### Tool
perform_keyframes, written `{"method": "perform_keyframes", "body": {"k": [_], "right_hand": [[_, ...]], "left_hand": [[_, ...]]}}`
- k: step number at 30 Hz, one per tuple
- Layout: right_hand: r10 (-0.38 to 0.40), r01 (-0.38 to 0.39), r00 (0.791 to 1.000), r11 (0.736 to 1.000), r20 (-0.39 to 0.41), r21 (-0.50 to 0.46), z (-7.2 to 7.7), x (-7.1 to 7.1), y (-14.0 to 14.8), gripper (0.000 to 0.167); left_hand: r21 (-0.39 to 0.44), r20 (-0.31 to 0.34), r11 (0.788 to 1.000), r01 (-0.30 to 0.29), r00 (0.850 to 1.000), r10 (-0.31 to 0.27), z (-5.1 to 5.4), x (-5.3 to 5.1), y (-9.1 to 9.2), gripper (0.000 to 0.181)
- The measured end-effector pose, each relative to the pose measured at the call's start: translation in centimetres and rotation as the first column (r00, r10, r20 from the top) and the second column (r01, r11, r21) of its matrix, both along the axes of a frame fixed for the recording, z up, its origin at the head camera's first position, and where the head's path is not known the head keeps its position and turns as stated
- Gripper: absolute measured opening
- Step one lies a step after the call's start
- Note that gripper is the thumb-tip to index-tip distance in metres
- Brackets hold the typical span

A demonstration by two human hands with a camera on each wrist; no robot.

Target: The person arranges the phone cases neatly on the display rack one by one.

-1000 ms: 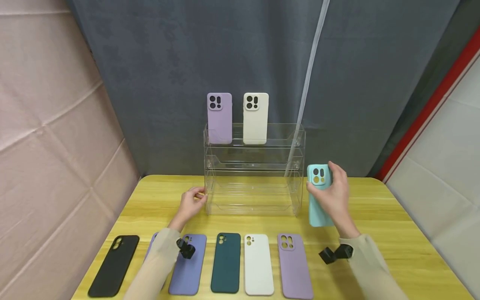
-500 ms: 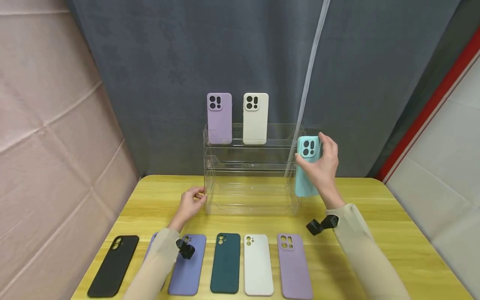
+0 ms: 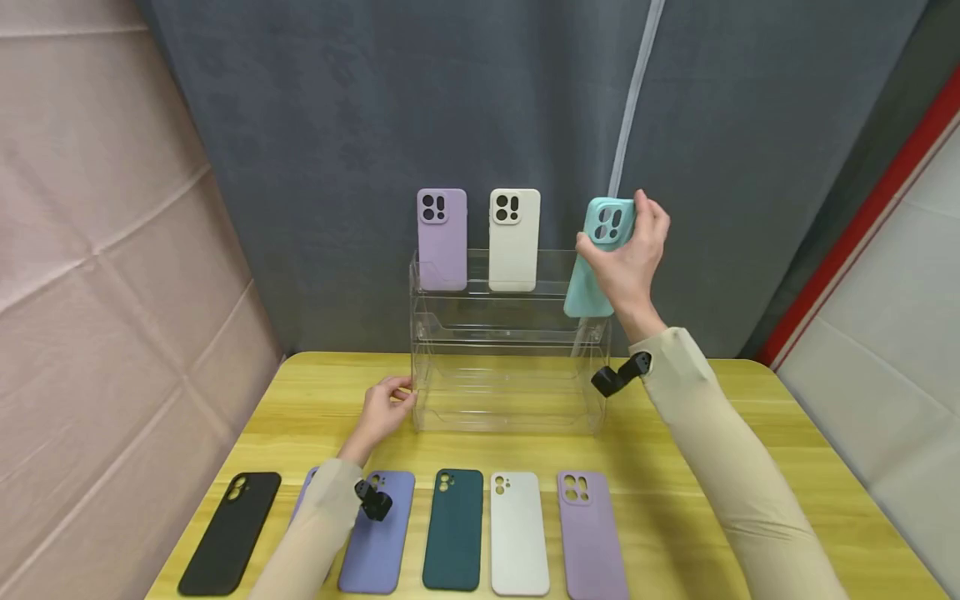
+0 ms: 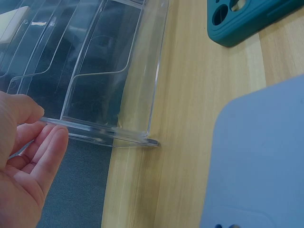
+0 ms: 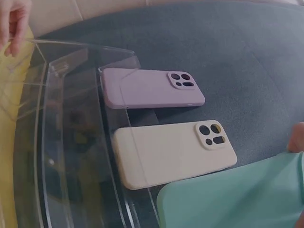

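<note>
My right hand grips a turquoise phone case by its sides, thumb on the left edge and fingers on the right. The case leans slightly, in front of the right end of the clear stand's top tier. My left hand pinches the left side wall of the clear tiered stand; in the left wrist view, thumb and fingers meet at its edge. A light purple case and a cream case stand upright in the top tier. In the right wrist view, the turquoise case is beside the cream one.
Along the table's front lie a black case, a blue-violet case, a dark green case, a white case and a purple case. Another violet case shows partly under the left sleeve. A grey curtain hangs behind.
My right hand has lifted the turquoise case up and to the left, from beside the stand to its top tier, and the case now tilts. My left hand has stayed at the stand.
</note>
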State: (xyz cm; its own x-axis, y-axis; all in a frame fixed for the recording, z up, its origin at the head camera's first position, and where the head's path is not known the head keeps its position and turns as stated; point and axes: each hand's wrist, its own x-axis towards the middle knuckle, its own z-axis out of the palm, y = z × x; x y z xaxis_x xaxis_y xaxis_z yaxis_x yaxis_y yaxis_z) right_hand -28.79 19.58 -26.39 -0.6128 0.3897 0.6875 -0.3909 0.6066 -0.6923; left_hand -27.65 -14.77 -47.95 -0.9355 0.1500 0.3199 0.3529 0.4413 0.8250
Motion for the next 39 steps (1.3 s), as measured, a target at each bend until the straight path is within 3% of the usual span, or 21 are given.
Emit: {"method": "perform_keyframes", "body": {"k": [10,18,25,39], "right_hand": [[-0.054,0.046,0.996,0.992,-0.072,-0.115,3.1,-3.8,0.3,0.081],[-0.053,0.041,0.994,0.992,-0.097,-0.118,4.1,-5.5,-0.1,0.082],[-0.049,0.045,0.996,0.998,-0.076,-0.053,3.2,-6.5,-0.2,0.083],[-0.086,0.086,0.996,0.996,0.020,-0.009,0.2,-7.5,-0.6,0.084]], "left_hand": [[-0.001,-0.007,1.000,0.003,1.000,-0.003,0.0,0.1,0.0,0.025],[0.003,0.003,1.000,0.010,1.000,-0.010,-0.4,-0.1,-0.2,0.026],[0.010,-0.026,1.000,0.020,0.999,-0.020,-0.3,-0.1,-0.1,0.026],[0.016,-0.019,1.000,0.015,1.000,-0.015,-0.1,-0.1,-0.1,0.026]]}}
